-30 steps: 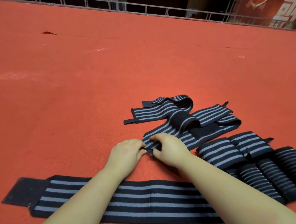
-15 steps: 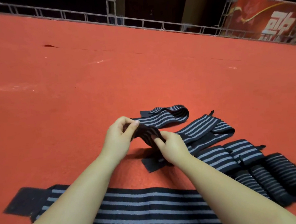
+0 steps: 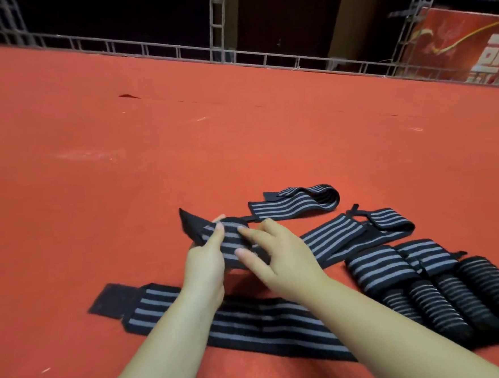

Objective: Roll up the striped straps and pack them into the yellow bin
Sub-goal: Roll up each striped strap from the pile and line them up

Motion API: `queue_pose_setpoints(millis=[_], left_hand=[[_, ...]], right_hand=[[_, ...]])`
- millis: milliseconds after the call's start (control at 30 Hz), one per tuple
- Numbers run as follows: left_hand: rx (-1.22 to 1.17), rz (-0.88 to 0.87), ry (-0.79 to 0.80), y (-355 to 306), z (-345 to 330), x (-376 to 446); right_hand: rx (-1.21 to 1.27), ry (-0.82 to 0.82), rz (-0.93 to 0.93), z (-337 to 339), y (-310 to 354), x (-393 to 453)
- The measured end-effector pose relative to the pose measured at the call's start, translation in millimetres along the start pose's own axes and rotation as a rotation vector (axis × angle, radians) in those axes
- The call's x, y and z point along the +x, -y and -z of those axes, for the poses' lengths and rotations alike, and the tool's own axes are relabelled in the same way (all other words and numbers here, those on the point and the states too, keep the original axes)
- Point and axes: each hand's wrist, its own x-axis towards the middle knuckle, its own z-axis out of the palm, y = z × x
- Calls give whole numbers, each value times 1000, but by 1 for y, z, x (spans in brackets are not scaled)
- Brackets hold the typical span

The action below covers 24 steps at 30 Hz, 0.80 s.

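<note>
On the red carpet (image 3: 123, 174), whose short nap is scuffed with pale marks, several black elastic straps with grey lengthwise stripes are spread. One held strap (image 3: 231, 244) is lifted above the carpet between both hands; its plain black end flap (image 3: 190, 227) is stiff and comes to a point at the upper left, while the striped part sags rightward and down to the floor. The left hand (image 3: 205, 268) is curled round the strap's left portion, with the thumb laid across the striped face and the fingers behind. The right hand (image 3: 279, 256) pinches the strap just beside it, the thumb and forefinger set on the stripes and the other fingers loosely bent. A long flat strap (image 3: 246, 327) lies unrolled beneath both forearms, ending in a matte black rectangular patch at its left. A folded strap (image 3: 296, 204) is set beyond the hands, bent into a loop at its right end. A second loose strap (image 3: 363, 229) is doubled over to the right of the right hand. Rolled straps (image 3: 438, 293) are grouped at the lower right, touching one another, as ribbed cylinders and flatter bundles. A grey metal truss (image 3: 173, 51) borders the carpet at the far edge, and a red banner (image 3: 462, 47) is seen behind it at the upper right.
</note>
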Motion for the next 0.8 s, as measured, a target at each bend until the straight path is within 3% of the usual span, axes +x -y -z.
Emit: queue_pose_setpoints(millis=[67,200,367,533,800], left_hand=[[23,-18,87,-6,4,-11],[179,-33,92,-19,23,-22],[730,-82,-71,-31,79,-10],[989,-68,56,-35,146,4],[1308,-152,-147,-46,202,22]], right_hand=[[124,7,-94,12,5,13],[419,232,-263,18,18,29],[238,366,-259,-13,38,25],[210,580,-275,-53,56,38],[427,742,-486,-104,76,56]])
